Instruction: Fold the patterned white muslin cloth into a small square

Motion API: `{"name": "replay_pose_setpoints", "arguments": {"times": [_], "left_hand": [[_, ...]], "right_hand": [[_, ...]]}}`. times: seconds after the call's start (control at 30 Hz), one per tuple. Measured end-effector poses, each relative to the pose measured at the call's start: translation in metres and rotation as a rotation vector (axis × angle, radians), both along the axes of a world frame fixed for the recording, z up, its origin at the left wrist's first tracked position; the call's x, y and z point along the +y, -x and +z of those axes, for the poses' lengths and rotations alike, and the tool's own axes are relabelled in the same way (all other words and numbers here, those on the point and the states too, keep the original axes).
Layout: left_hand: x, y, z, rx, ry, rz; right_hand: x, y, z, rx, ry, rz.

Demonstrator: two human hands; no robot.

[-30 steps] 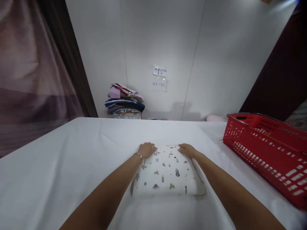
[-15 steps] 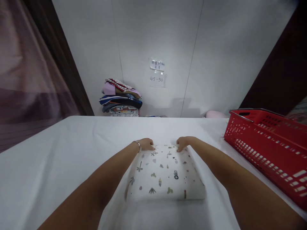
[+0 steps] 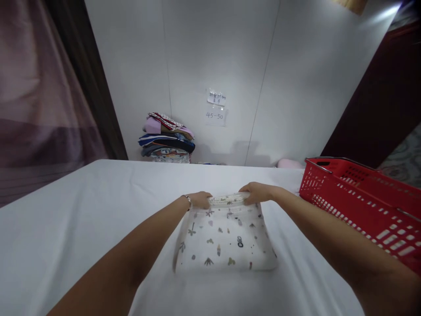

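A white cloth (image 3: pixel 226 237) with small printed leaves, ice creams and other figures lies folded into a flat rectangle in front of me. My left hand (image 3: pixel 200 200), with a silver bracelet at the wrist, pinches its far left corner. At the far right corner my right hand (image 3: pixel 255 193) grips the same cloth between thumb and fingers. Between both hands the far edge is lifted a little and shows layered folds. The near part rests flat on the white-covered table (image 3: pixel 98 228). Some fingertips are hidden by the cloth.
A red plastic basket (image 3: pixel 355 197) with metal handles stands on the right. Behind the table's far edge is a stack of folded fabrics (image 3: pixel 167 138). Paper signs (image 3: pixel 216 115) hang on the wall, and a pink rounded thing (image 3: pixel 289 163) shows at the back right.
Both hands have raised the far edge of the cloth, and its layered folds now show. The right hand has risen slightly. The view has shifted a little.
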State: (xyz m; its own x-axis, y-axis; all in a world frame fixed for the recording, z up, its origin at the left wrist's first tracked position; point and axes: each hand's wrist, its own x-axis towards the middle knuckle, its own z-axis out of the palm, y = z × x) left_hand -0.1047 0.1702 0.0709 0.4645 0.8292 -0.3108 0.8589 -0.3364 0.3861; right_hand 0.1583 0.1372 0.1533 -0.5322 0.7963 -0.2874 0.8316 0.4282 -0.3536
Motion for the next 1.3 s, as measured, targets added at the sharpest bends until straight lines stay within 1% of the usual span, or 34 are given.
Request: {"name": "replay_pose_setpoints", "arguments": {"times": [0.07,0.13,0.17,0.23,0.3,0.33,0.37,0.4,0.43,0.47,0.5,0.53,0.57,0.6,0.67,0.7,0.73,0.77,0.8,0.83,0.9,1.0,1.13,1.2,1.3], "left_hand": [[-0.008,0.002,0.017,-0.005,-0.045,-0.012],[-0.015,0.007,0.041,-0.013,-0.105,-0.017],[-0.019,0.01,0.056,-0.017,-0.149,-0.018],[-0.03,0.017,0.092,-0.017,-0.27,-0.018],[-0.044,0.023,0.129,0.021,-0.485,-0.046],[-0.053,0.025,0.146,0.037,-0.607,-0.054],[-0.063,0.027,0.159,0.058,-0.737,-0.062],[-0.073,0.027,0.168,0.078,-0.862,-0.06],[-0.083,0.027,0.17,0.095,-0.967,-0.054],[-0.093,0.027,0.166,0.109,-1.054,-0.046],[-0.104,0.027,0.155,0.119,-1.12,-0.041],[-0.114,0.027,0.138,0.124,-1.161,-0.042],[-0.124,0.026,0.114,0.128,-1.178,-0.062],[-0.134,0.026,0.086,0.125,-1.166,-0.076],[-0.154,0.026,0.027,0.118,-1.052,-0.133],[-0.164,0.025,-0.001,0.115,-0.974,-0.165],[-0.173,0.025,-0.024,0.106,-0.904,-0.178],[-0.18,0.025,-0.042,0.091,-0.863,-0.16],[-0.187,0.025,-0.055,0.08,-0.832,-0.137],[-0.192,0.026,-0.062,0.071,-0.815,-0.114],[-0.198,0.026,-0.065,0.063,-0.806,-0.094],[-0.201,0.028,-0.059,0.065,-0.802,-0.114],[-0.207,0.033,-0.057,0.006,-0.775,-0.114],[-0.212,0.039,-0.057,-0.042,-0.761,-0.091],[-0.219,0.053,-0.053,-0.109,-0.721,0.007]], "right_hand": [[-0.008,0.0,0.013,-0.038,-0.033,0.011],[-0.012,-0.001,0.026,-0.07,-0.086,0.016],[-0.013,-0.001,0.034,-0.081,-0.127,0.007],[-0.017,-0.003,0.055,-0.09,-0.235,-0.034],[-0.025,-0.003,0.078,-0.089,-0.38,-0.085],[-0.03,-0.003,0.089,-0.092,-0.474,-0.117],[-0.035,-0.003,0.097,-0.099,-0.58,-0.141],[-0.042,-0.002,0.1,-0.112,-0.692,-0.155],[-0.049,-0.001,0.098,-0.13,-0.805,-0.166],[-0.057,0.001,0.09,-0.149,-0.907,-0.173],[-0.065,0.004,0.076,-0.165,-0.985,-0.165],[-0.074,0.006,0.055,-0.175,-1.037,-0.147],[-0.083,0.009,0.029,-0.178,-1.063,-0.128],[-0.093,0.011,0.001,-0.175,-1.059,-0.086],[-0.113,0.014,-0.058,-0.166,-0.94,0.049],[-0.123,0.014,-0.083,-0.155,-0.867,0.103],[-0.132,0.014,-0.104,-0.155,-0.826,0.133],[-0.139,0.014,-0.119,-0.151,-0.796,0.141],[-0.146,0.014,-0.128,-0.147,-0.779,0.137],[-0.15,0.013,-0.133,-0.145,-0.771,0.125],[-0.155,0.013,-0.134,-0.138,-0.759,0.104],[-0.158,0.012,-0.13,-0.125,-0.742,0.107],[-0.163,0.005,-0.136,-0.061,-0.709,0.113],[-0.168,0.0,-0.139,-0.011,-0.697,0.125],[-0.175,-0.007,-0.138,0.099,-0.701,0.134]]}}
